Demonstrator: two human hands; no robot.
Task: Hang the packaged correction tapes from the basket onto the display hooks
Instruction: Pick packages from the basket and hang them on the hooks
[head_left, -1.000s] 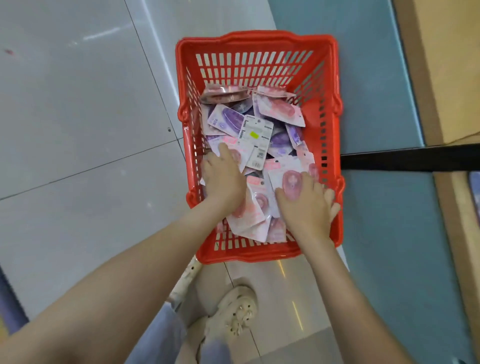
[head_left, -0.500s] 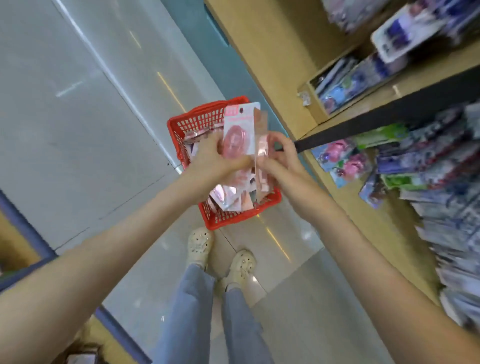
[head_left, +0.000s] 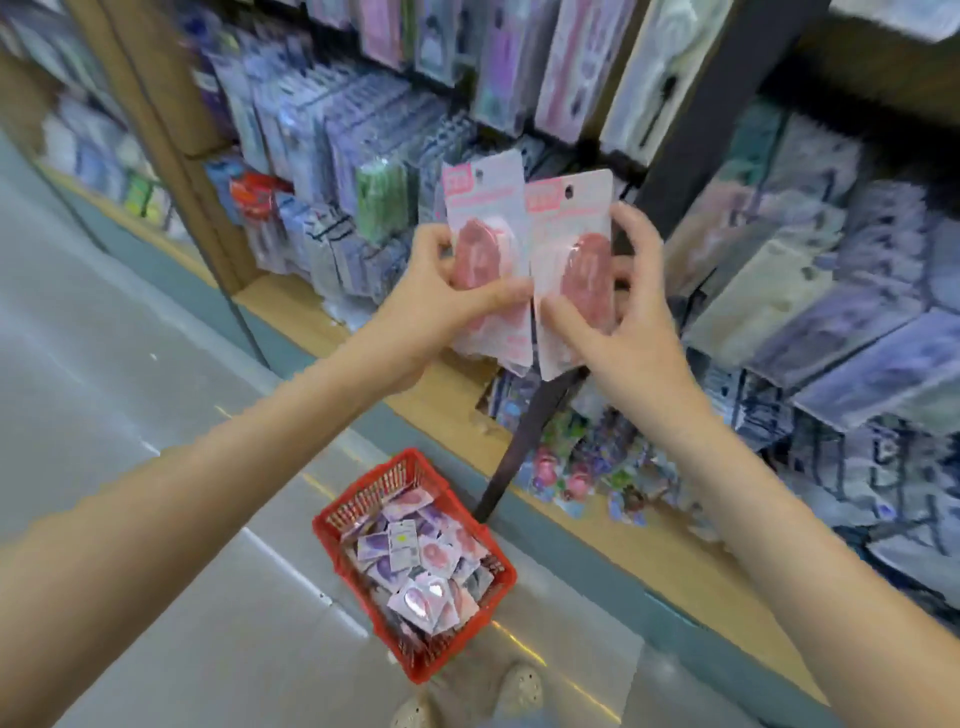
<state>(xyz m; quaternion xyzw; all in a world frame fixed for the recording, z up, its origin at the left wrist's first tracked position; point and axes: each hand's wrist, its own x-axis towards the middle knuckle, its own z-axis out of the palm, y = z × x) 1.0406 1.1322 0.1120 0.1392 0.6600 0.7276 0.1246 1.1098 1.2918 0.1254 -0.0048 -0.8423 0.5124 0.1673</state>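
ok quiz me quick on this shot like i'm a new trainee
1. True or false: the red basket on the floor is empty.
2. What does the right hand grip? A: a pink pack. B: a purple pack. C: nothing.
3. Fill in: the second pink pack, gripped by the left hand, has its hang hole at the ___.

Key: 1 false, it holds many packs; 2 A; 3 top.
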